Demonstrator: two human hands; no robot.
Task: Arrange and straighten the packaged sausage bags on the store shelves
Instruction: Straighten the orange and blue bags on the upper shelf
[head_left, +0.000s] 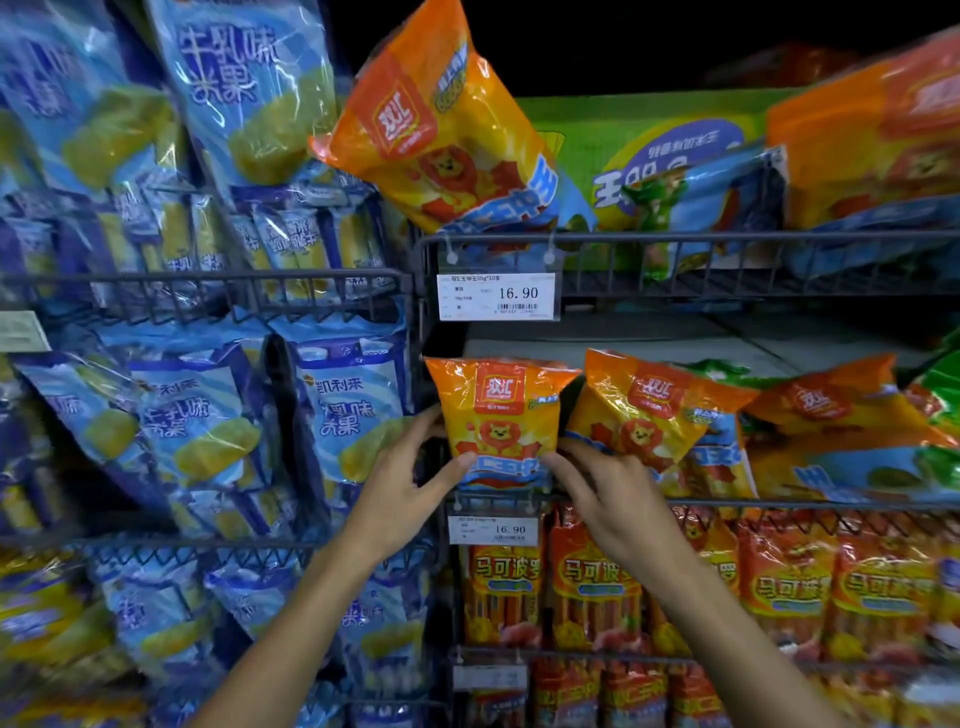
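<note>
An orange sausage bag with a lion picture (501, 415) stands upright at the left end of the middle wire shelf (779, 503). My left hand (410, 483) grips its lower left edge, thumb on the front. My right hand (602, 488) grips its lower right corner. A second orange bag (644, 410) leans just to the right, with more orange bags (841, 415) lying flat beyond it. On the upper shelf (675, 238) another orange bag (441, 130) tilts over the rail.
Blue snack bags (218, 415) fill the wire racks on the left. Price tags (497, 295) hang from the shelf rails. Red-orange sausage packs (592, 582) stand in the lower shelf. A green box (649, 135) sits behind bags on the upper shelf.
</note>
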